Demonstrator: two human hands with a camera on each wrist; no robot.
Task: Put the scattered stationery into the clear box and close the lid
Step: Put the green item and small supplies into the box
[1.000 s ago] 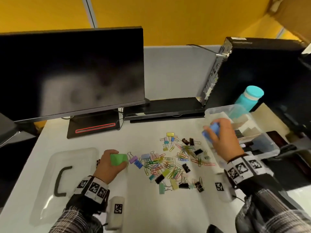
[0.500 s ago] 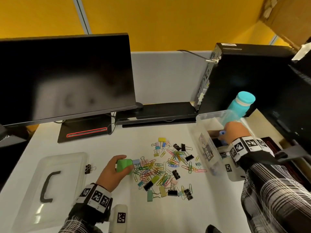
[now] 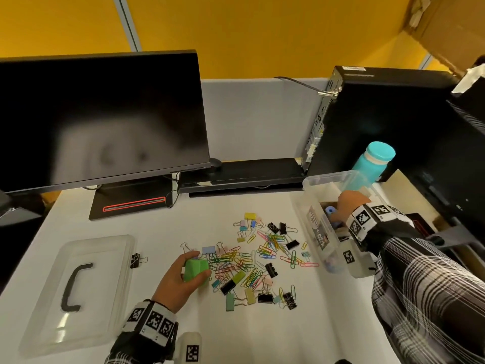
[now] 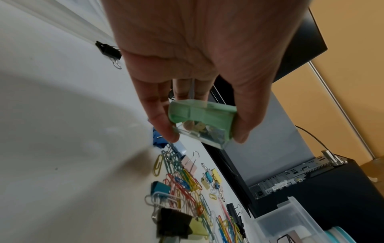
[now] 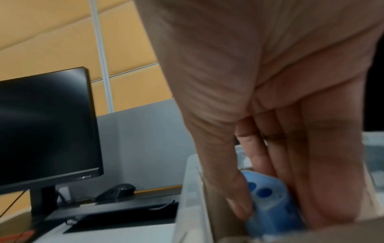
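The white desk (image 3: pixel 162 224) fills the lower frame, dark monitor (image 3: pixel 99 119) at upper left and black computer tower (image 3: pixel 380 122) at upper right with a teal bottle (image 3: pixel 375 164) leaning in front of it. At lower left lies the clear lid (image 3: pixel 105 298) with its black handle, right where it was half a second ago, a lone black binder clip (image 3: pixel 136 260) just beside its right edge. Over at centre right, the clear box (image 3: pixel 317 227) stands open, and the right hand (image 3: pixel 350 203) has sunk a touch deeper inside it than before, thumb and fingers clasping a blue dispenser (image 5: pixel 270 202) low in the box. Centre frame, the pile of paper clips and binder clips (image 3: pixel 257 258) lies scattered on the desk, unchanged. At its left edge the left hand (image 3: pixel 181 282) hangs just above the desk, little moved since the last look, thumb and fingers pinching a green clip dispenser (image 4: pixel 201 121) with a clear base.
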